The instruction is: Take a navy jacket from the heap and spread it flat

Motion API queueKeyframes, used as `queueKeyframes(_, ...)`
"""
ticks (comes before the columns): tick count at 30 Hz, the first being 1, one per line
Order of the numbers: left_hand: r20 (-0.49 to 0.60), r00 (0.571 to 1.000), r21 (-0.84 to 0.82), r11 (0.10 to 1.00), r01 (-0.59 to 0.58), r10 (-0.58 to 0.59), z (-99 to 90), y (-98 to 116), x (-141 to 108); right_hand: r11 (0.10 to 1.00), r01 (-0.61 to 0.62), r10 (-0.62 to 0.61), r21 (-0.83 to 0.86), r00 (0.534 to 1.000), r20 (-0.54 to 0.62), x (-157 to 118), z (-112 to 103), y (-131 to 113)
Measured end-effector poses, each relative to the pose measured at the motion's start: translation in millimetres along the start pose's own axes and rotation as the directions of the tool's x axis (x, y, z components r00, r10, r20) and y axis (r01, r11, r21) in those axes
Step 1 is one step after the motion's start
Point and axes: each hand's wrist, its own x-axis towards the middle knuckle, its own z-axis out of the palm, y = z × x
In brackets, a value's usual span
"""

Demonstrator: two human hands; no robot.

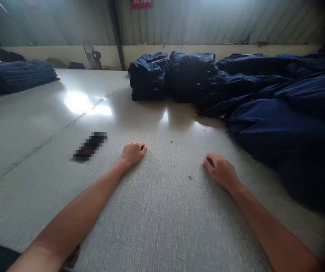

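Note:
My left hand (134, 154) rests on the pale grey woven table surface (162, 211), its fingers curled loosely and holding nothing. My right hand (220, 170) lies curled on the same surface, also empty, and is nearest to the large heap of navy blue fabric (281, 124) on its right. A small dark rectangular object (90, 146), pixelated and impossible to identify exactly, lies on the table to the left of my left hand.
Two folded stacks of navy garments (168, 77) stand at the table's far side, and another navy pile (14, 77) lies at far left. Beyond the table are a standing fan (92, 54) and a corrugated metal wall (207, 22) with a red sign (142, 3).

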Motion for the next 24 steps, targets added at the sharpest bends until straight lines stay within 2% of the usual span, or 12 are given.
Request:
queueKeyframes(7,-0.030,1.000,0.036,0.999,0.002,-0.001,3.6,0.7,0.3,1.000,0.023,-0.023,-0.010,0.998,-0.052,-0.1,0.6,0.4)
queueKeyframes(24,-0.053,0.998,0.080,0.996,0.040,-0.036,7.9,-1.0,2.8,1.000,0.031,-0.030,0.005,0.996,-0.083,0.8,3.5,2.0)
